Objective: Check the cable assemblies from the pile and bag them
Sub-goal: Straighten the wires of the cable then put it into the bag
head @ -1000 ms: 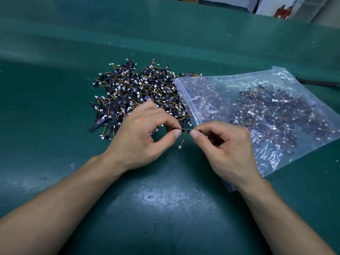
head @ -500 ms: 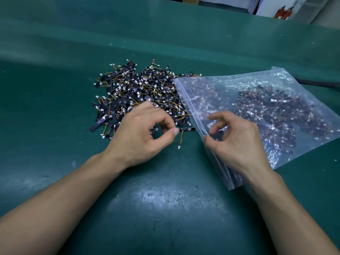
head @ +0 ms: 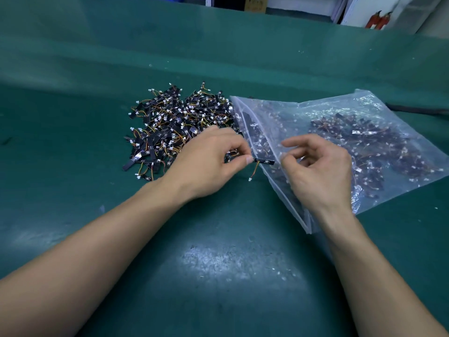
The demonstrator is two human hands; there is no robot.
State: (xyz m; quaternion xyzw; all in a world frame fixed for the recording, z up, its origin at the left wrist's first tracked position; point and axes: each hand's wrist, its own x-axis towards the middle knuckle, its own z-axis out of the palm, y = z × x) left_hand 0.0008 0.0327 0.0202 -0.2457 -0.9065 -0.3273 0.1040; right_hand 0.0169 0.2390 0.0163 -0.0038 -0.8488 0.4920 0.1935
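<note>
I'm pinching one assembly [head: 263, 162] by its black strip with my left hand [head: 211, 161], and its orange wire and white plug are dangling just over the surface [head: 145, 276], right at the mouth of the bag [head: 303, 110]. My right hand [head: 320, 173] is pinching the bag's top lip, fingers [head: 295, 143] loosely curled, propping it open I think. So I'm bagging this one. Next I'm needing to slide it past the lip without snagging the wire, then grab another off the pile [head: 175, 127] beside the bag. Plenty left there.
</note>
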